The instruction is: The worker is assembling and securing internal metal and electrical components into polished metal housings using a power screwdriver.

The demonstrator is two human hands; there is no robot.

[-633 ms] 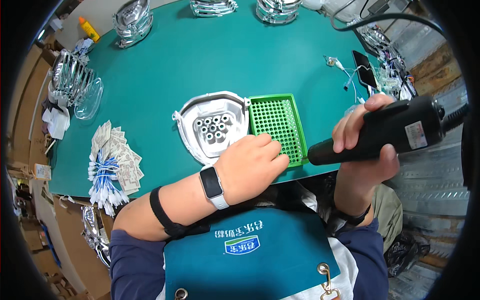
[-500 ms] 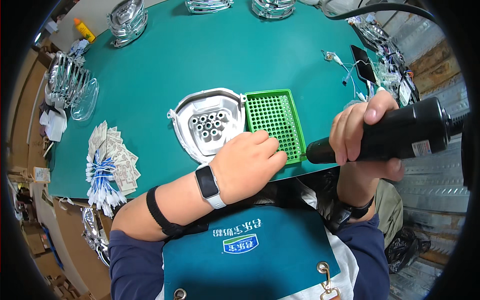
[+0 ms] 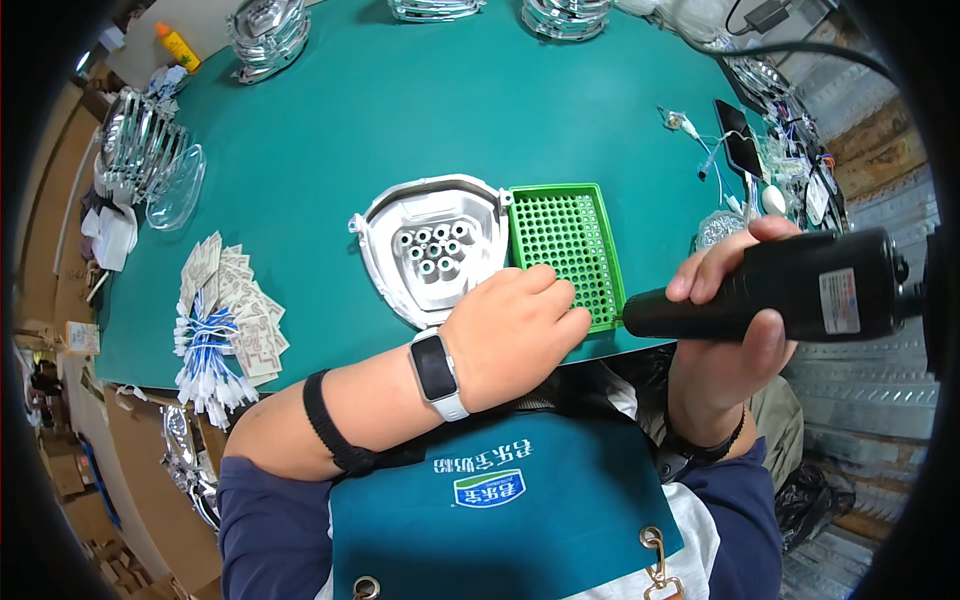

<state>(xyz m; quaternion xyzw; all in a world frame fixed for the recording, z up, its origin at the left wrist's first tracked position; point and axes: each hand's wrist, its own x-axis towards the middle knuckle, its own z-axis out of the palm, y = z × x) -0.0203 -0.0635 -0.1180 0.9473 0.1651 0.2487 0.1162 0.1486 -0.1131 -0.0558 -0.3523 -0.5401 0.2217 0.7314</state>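
A green desk [image 3: 400,130] fills the view. Nearest, the left hand [image 3: 515,335] rests curled, fingertips on the near edge of a green tray [image 3: 565,245], holding nothing visible. The right hand [image 3: 730,310] grips a black driver [image 3: 790,290], its tip just beside the tray. Beyond the left hand lies a white housing [image 3: 430,245]; far left, tagged wires [image 3: 225,325].

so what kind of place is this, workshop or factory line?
Most likely a small assembly bench in a factory: a green work mat, a black electric screwdriver in the right hand, a green screw tray under the left hand, and stacked chrome lamp reflectors.
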